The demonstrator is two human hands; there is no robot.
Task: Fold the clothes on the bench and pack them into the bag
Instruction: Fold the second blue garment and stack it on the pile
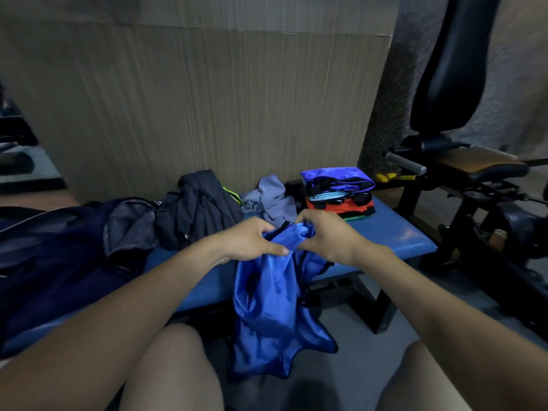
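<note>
Blue garment (267, 292): centre frame, top edge bunched, long axis hanging down past bench (394, 232) front edge.
Left hand (252, 240): pinches top edge.
Right hand (323, 235): grips the same edge, hands nearly touching.
Bag (59, 247): left, nearer left hand.
Obstructions: dark jacket (198, 209), grey shirt (272, 200) behind hands; folded stack (339, 191) right.

Black gym machine (450, 66) with brown padded seat (483, 163) at right. Grey metal handle (404, 163) beside yellow tool (394, 176). Cardboard sheet (192, 108) against wall behind.

Bare bench (397, 232) beside folded stack (339, 191)
</note>
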